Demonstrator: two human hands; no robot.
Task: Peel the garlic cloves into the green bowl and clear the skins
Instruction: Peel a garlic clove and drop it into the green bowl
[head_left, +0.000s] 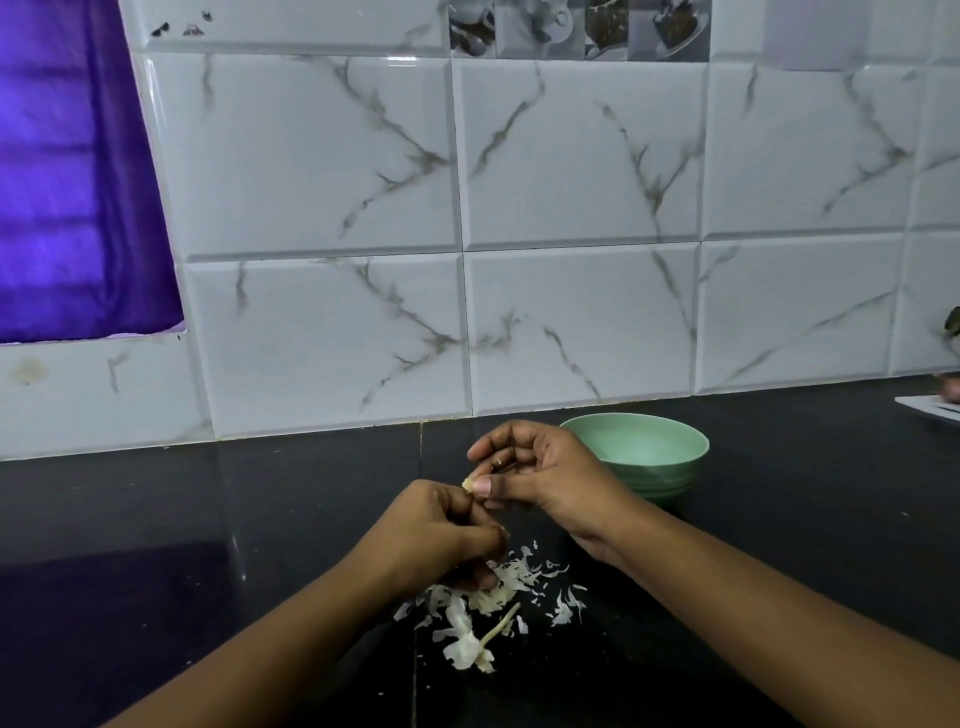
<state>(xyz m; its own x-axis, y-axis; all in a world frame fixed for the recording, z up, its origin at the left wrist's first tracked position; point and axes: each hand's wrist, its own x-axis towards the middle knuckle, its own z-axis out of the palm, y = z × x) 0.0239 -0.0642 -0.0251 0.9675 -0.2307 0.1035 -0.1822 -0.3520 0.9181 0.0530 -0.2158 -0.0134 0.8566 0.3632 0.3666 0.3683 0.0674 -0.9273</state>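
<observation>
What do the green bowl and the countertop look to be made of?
Green bowl: probably plastic or melamine; matte pale green, with moulded ridges round the lower wall and a soft, even sheen. Countertop: seemingly polished black stone, perhaps granite; it mirrors the wall tiles and shows a straight seam between slabs.

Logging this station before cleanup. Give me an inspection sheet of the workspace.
Surface: black glossy counter, dark and reflective.
Job's things: green bowl behind the right hand; garlic clove pinched between both hands.
Clutter: garlic skins and a stem scattered below the hands.
Grip: left hand and right hand both closed on the clove.
Cables: nothing seen.
Surroundings: marbled wall tiles; purple curtain at left; white tray edge at right.
</observation>
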